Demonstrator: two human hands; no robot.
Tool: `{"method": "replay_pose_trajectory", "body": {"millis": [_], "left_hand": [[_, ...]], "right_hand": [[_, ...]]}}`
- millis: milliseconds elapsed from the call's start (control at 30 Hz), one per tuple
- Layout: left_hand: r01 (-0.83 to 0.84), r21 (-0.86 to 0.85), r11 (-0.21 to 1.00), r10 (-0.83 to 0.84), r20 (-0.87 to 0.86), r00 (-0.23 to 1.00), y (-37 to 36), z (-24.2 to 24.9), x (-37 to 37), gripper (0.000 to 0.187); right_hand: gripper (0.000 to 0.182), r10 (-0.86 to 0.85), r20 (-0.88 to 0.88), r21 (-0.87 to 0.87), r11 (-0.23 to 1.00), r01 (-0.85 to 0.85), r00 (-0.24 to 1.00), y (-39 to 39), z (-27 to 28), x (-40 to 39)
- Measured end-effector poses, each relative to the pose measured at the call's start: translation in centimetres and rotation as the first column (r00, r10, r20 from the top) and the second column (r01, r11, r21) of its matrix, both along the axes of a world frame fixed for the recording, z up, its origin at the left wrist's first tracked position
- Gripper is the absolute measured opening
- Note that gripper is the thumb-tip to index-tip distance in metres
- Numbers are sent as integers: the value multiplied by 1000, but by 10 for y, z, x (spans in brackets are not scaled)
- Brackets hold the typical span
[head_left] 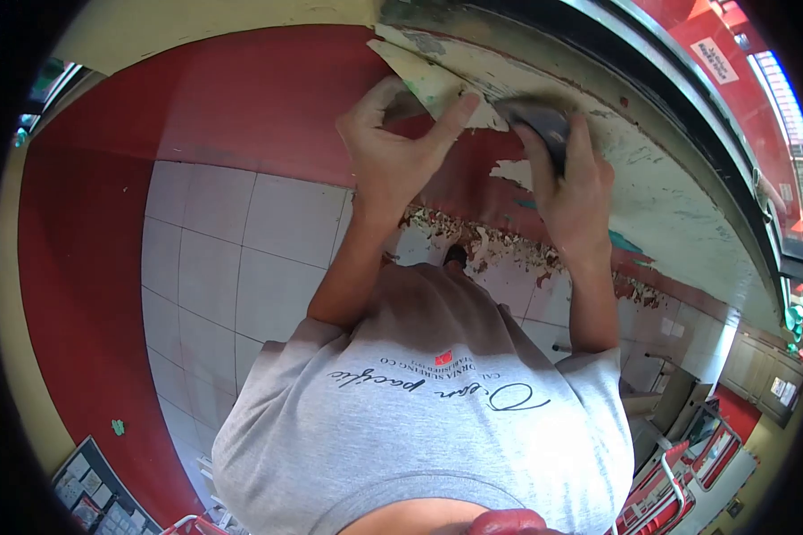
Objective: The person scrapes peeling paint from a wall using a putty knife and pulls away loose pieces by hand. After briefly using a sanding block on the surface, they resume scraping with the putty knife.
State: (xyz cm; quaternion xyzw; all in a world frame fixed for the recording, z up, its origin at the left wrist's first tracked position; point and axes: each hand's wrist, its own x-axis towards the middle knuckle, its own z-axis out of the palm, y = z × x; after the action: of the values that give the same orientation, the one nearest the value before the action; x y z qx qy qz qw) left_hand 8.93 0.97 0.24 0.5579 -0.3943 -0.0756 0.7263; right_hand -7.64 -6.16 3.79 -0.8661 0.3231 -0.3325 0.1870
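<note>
My left hand (401,147) is closed on a loose flap of pale paint (419,76), with the thumb on its near face. The flap hangs from the upper wall, its lower tip reaching toward my other hand. Gripped in my right hand (573,183) is a dark scraper (544,125), slightly blurred. Its front edge is against the peeling paint surface beside the flap. Part of the scraper is covered by my fingers. Bare, patchy wall (651,187) with ragged paint edges runs to the right of my right hand.
Paint chips (500,250) lie along the foot of the red wall (259,98), on the white floor tiles (285,214). A dark window frame (687,98) borders the patchy surface. Red-framed furniture (669,481) stands at the lower right. A notice board (98,490) is at the lower left.
</note>
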Motion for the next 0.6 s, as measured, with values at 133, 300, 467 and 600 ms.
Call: {"method": "replay_pose_trajectory", "body": {"millis": [133,300,467,600], "left_hand": [[-78,21,997,76,88,993,1,18,-1,21],[-54,105,993,47,67,997,1,18,-1,20],[47,173,984,-49,8,999,0,19,4,19],[-12,223,975,-15,119,993,-1,21,4,21]], "right_hand": [[27,81,64,-65,995,-76,995,-8,3,12],[25,28,46,-81,996,-24,999,-2,1,2],[25,-6,68,-50,999,9,998,-1,1,6],[26,-8,71,-106,994,16,997,1,-4,-1]]}}
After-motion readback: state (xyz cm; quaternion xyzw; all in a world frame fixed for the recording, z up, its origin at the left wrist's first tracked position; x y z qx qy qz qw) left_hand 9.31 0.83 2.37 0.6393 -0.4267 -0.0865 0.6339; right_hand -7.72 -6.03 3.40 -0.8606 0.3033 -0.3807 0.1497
